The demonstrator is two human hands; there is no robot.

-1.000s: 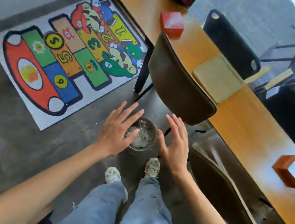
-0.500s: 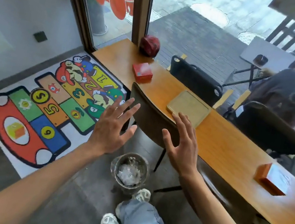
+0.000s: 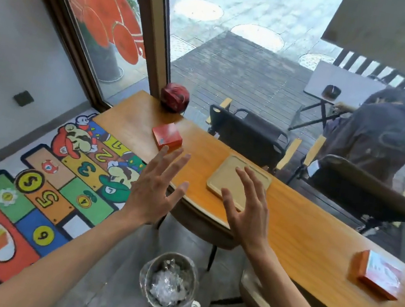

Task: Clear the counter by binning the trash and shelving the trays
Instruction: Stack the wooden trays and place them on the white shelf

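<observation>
Both hands empty, fingers spread: right hand [image 3: 247, 210] is hovering right over the near edge of the wooden tray [image 3: 238, 182] lying flat on the counter [image 3: 303, 233], left hand [image 3: 156, 186] sitting off its left side, so right is nearer.

Counts: 1 tray [image 3: 238, 184], 2 orange boxes [image 3: 167, 136] [image 3: 376, 273], 1 red ball [image 3: 175, 97], 1 bin [image 3: 168, 286], 2 hands [image 3: 154, 191] [image 3: 247, 210], 1 mat [image 3: 35, 191].

Cartoon floor mat [image 3: 34, 194], daylit window [image 3: 243, 38].
</observation>
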